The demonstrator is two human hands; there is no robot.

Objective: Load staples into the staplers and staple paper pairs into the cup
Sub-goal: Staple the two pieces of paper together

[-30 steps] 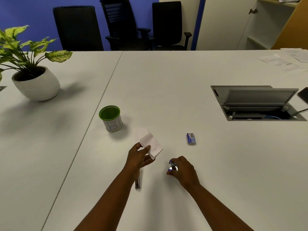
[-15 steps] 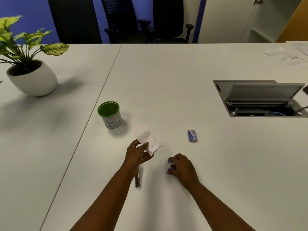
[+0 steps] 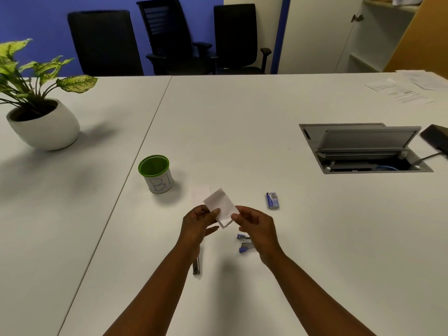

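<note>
Head view: two white tables (image 3: 242,122) butt together, their seam running from the far edge down toward the near left. Behind them stand three black chairs (image 3: 167,37) against a blue wall, with a pale cabinet at the right. A plant (image 3: 36,98) in a white pot sits far left. A cable hatch (image 3: 363,149) is sunk in the right table with its lid tilted up, and papers (image 3: 400,90) lie at the far right corner. A dark object at the right edge is cut off and cannot be identified.

One stapler (image 3: 245,243), blue-tipped, lies on the table just under the right hand (image 3: 257,226), which partly covers it. A second stapler (image 3: 196,266) lies under the left forearm, so only its near end shows. Whether either is loaded cannot be told.

The left hand (image 3: 197,223) pinches the paper pair (image 3: 221,206) by its near left corner between thumb and fingers. The right hand pinches the same pair at its near right edge. The pair is held above the table between both hands, tilted, with its far end pointing away from the person. Another slip (image 3: 201,192) lies flat on the table just behind it. The cup (image 3: 156,173), green-rimmed and marked "B1", stands upright to the far left of the hands, apart from them. A small staple box (image 3: 272,200) lies to the right of the paper.
</note>
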